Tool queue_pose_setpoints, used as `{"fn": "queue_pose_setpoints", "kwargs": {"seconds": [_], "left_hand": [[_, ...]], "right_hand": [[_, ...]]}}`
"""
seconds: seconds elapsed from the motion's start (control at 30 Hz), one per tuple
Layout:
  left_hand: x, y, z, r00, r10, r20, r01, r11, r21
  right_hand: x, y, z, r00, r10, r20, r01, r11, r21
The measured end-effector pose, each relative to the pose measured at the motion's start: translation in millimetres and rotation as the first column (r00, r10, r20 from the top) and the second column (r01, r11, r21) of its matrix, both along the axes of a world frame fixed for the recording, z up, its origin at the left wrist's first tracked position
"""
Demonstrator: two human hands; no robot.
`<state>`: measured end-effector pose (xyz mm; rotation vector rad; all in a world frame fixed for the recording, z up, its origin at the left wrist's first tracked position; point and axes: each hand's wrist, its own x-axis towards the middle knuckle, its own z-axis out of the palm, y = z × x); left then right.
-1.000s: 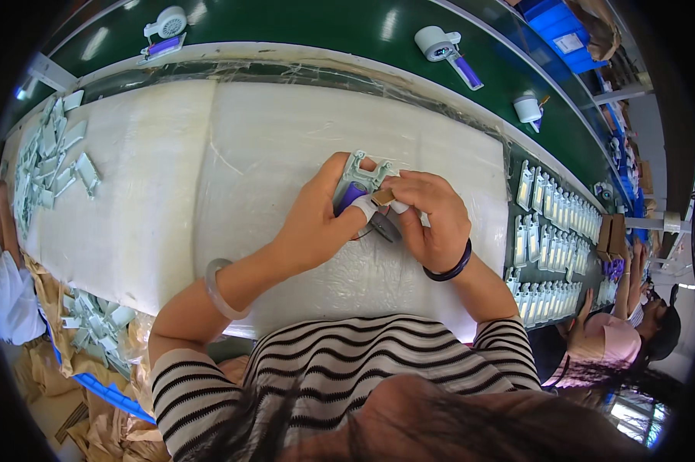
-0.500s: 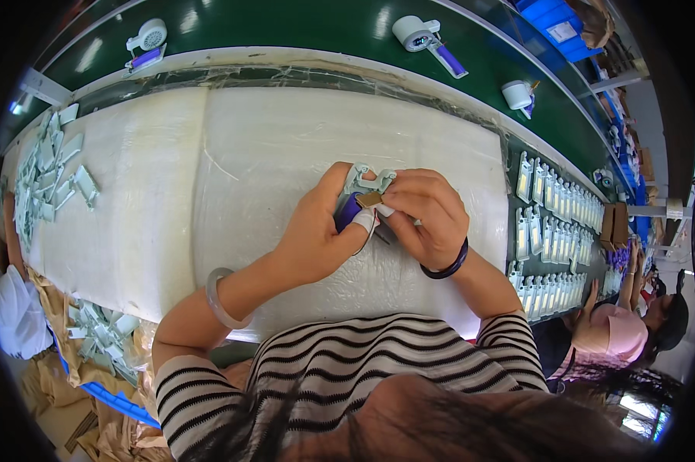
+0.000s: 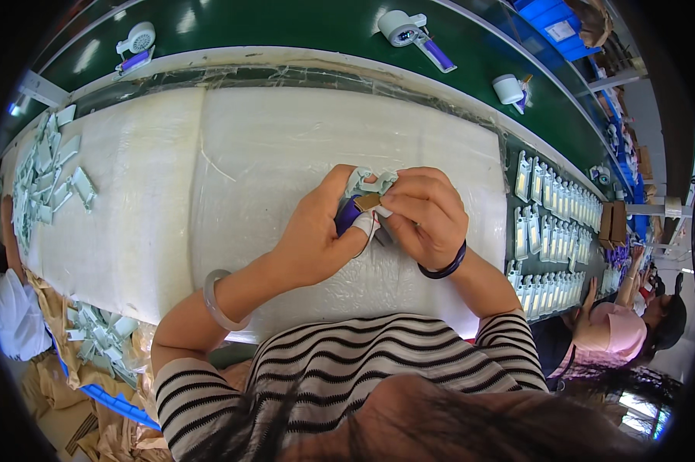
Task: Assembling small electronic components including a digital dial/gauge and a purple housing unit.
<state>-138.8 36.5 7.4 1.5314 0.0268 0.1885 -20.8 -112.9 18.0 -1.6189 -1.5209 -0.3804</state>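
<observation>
My left hand (image 3: 314, 231) is closed round a pale green plastic housing (image 3: 360, 182) over the middle of the table. A purple cylindrical battery (image 3: 347, 216) shows beside the thumb, which has a white wrap on it. At the battery's end sits a small flat gold-brown piece (image 3: 367, 202). My right hand (image 3: 434, 217) has its fingertips pinched at the right edge of that piece, next to the housing. Thin wires (image 3: 375, 225) hang just below the fingers. My fingers hide most of the housing.
Loose pale green plastic parts (image 3: 43, 181) are heaped at the table's left, with more in a paper-lined blue bin (image 3: 105, 343). Rows of assembled housings (image 3: 551, 192) stand at right. Handheld fans (image 3: 401, 29) lie on the green conveyor (image 3: 270, 31) beyond. Co-workers sit either side.
The fans on the conveyor have shifted slightly to the left. My hands stay in almost the same spot, with only small movements of the right hand's fingers at the gold-brown piece.
</observation>
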Motion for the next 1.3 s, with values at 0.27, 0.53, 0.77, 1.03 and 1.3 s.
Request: {"fn": "queue_pose_setpoints", "kwargs": {"seconds": [0.27, 0.53, 0.77, 1.03, 1.3], "left_hand": [[1.2, 1.1, -1.8, 0.998, 0.009, 0.059, -0.014, 0.997, 0.082], [0.3, 4.3, -9.8, 0.990, -0.046, 0.135, 0.050, 0.998, -0.025], [-1.1, 1.1, -5.6, 0.989, -0.049, 0.137, 0.052, 0.998, -0.023], [-1.7, -1.3, -3.2, 0.996, 0.014, 0.083, -0.018, 0.999, 0.047], [0.0, -1.2, -7.0, 0.994, 0.085, 0.070, -0.094, 0.987, 0.129]], "right_hand": [[1.0, 0.7, -4.7, 1.000, 0.012, -0.022, -0.011, 1.000, 0.010], [-1.4, 1.6, -0.6, 1.000, -0.010, 0.018, 0.010, 1.000, -0.004], [-0.4, 1.8, 0.2, 1.000, -0.011, 0.024, 0.011, 1.000, -0.007], [-1.3, 1.6, 1.5, 1.000, 0.002, 0.023, -0.001, 0.999, -0.035], [-6.9, 2.1, -3.6, 0.999, -0.033, 0.041, 0.035, 0.998, -0.052]]}}
